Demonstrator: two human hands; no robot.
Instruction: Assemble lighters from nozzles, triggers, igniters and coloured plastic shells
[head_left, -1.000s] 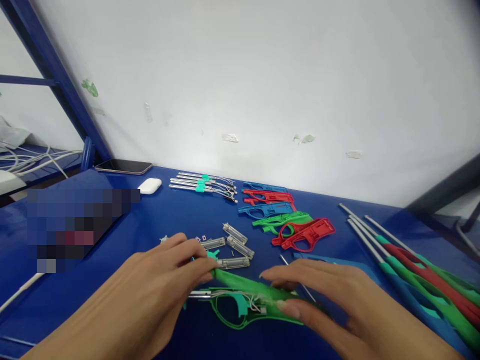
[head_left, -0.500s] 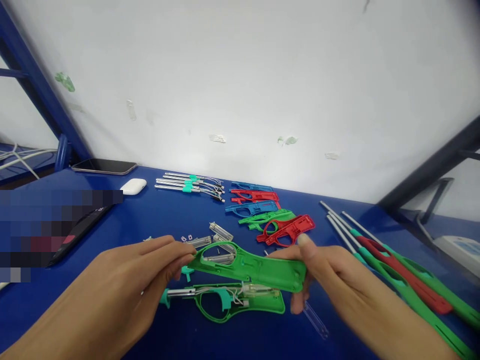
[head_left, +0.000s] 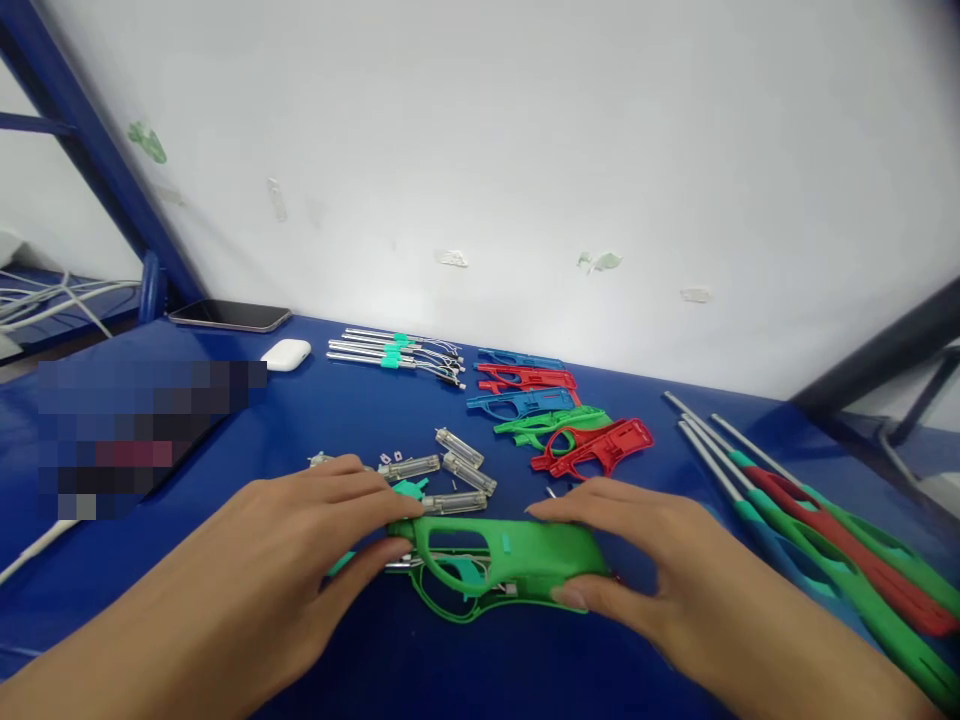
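Bright white wall [head_left: 495, 130], darkened upper-right corner, stretched edges, pixelation at left

I can read no text, label, brand, number or sign from my end. Coarse mosaic blocks cover most of the flat, black, slab-shaped device [head_left: 180, 452] at the left, so any lettering under them is hidden from me. The thin, dark-faced phone with a pale metallic rim [head_left: 229, 315] and the small, white, rounded plastic case [head_left: 286, 355] beyond it show me nothing legible either.
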